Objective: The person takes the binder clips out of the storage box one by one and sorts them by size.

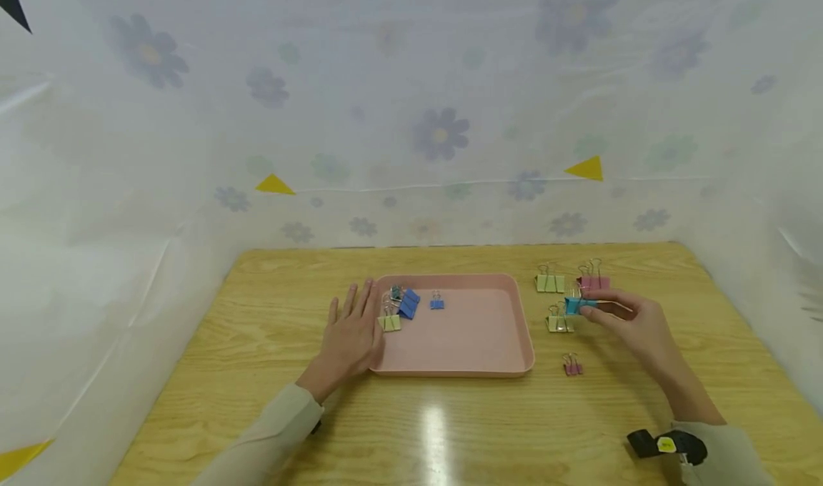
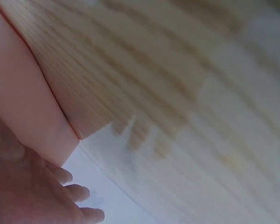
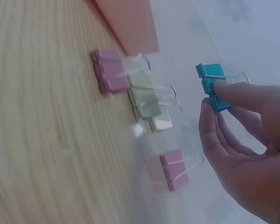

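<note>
My right hand [image 1: 636,332] pinches a turquoise binder clip [image 1: 571,306] between thumb and fingers, right of the pink tray. The right wrist view shows this clip [image 3: 219,72] held up off the table. My left hand [image 1: 347,339] lies against the left side of the pink tray [image 1: 463,346], its fingers extended; the left wrist view shows the hand [image 2: 28,191] beside the tray wall [image 2: 23,88]. In the tray are a blue clip [image 1: 409,304], a small blue clip [image 1: 437,304], a light green clip [image 1: 389,323] and a dark teal clip [image 1: 395,293].
Right of the tray stand two light green clips, one farther back [image 1: 550,284] and one nearer [image 1: 559,325]. A larger pink clip [image 1: 596,282] is at the back, a small pink clip [image 1: 572,367] nearer the front. A flowered sheet [image 1: 411,214] hangs behind the wooden table [image 1: 360,429].
</note>
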The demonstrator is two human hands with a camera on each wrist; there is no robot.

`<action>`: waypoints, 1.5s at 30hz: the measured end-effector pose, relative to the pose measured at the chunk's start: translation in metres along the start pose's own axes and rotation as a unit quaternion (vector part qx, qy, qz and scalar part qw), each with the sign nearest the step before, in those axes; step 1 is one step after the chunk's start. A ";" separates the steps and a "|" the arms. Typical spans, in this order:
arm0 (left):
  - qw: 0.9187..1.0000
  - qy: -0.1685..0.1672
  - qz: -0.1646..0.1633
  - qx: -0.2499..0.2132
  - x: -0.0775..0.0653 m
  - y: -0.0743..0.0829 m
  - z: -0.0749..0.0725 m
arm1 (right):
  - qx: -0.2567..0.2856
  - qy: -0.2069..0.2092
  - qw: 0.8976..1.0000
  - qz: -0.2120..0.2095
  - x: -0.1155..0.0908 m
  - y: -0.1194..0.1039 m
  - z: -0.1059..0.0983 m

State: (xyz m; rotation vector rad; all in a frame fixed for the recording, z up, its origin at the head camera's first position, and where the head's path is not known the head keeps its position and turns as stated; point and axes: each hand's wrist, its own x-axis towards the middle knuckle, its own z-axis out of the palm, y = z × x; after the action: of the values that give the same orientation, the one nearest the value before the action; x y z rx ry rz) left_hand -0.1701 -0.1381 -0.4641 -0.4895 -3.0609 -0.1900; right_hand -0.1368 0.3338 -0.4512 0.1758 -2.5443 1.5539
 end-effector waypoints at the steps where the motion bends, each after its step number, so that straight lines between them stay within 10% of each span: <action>1: 1.000 0.001 0.001 -0.002 0.000 0.000 0.000 | 0.002 0.000 1.000 0.007 0.000 0.002 -0.003; 45: 1.000 -0.002 0.003 0.002 -0.001 0.000 -0.003 | -0.113 -0.053 0.989 0.075 0.000 0.043 -0.035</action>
State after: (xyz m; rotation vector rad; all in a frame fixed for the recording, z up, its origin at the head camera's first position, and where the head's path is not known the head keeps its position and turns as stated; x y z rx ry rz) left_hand -0.1693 -0.1389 -0.4616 -0.4993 -3.0627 -0.1829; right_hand -0.1418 0.3849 -0.4729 0.0403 -2.8518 1.3213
